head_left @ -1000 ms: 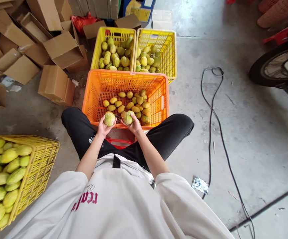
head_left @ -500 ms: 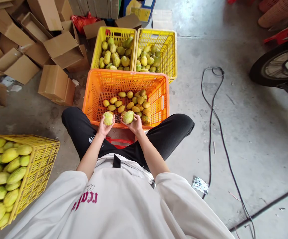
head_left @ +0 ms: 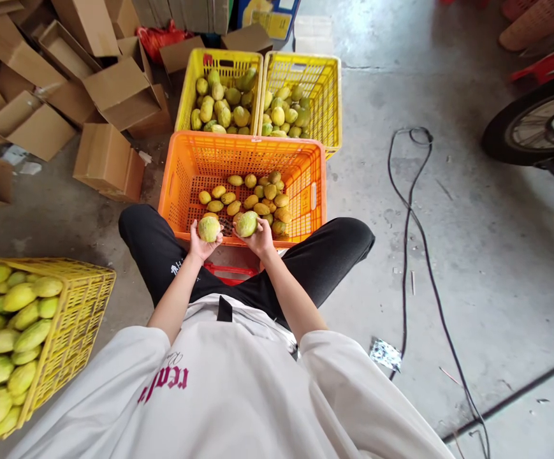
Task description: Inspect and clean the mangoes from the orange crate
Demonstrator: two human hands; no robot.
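Observation:
My left hand (head_left: 203, 242) is closed around a rounded yellow-green papaya (head_left: 208, 229), its thumb and fingers at the sides. Beside it, my right hand (head_left: 260, 239) grips a greener papaya (head_left: 247, 224). Both hands are held apart at the near rim of an orange plastic crate (head_left: 245, 148). On that crate's floor lie several smaller-looking yellow papayas (head_left: 261, 208), mostly heaped toward the right. Part of the crate's near side is hidden behind my hands.
Two yellow crates (head_left: 338, 102) with papayas stand against the orange crate's far side. Another yellow crate (head_left: 78, 312), heaped full, leans at my left. Cardboard boxes (head_left: 109, 156) are piled at the upper left. A black cable (head_left: 424, 248) and a wheel (head_left: 510, 131) are on the right.
Both papayas have turned slightly in my fingers, the right one showing a smoother, greener side. My hands stay at nearly the same place over the crate's near rim.

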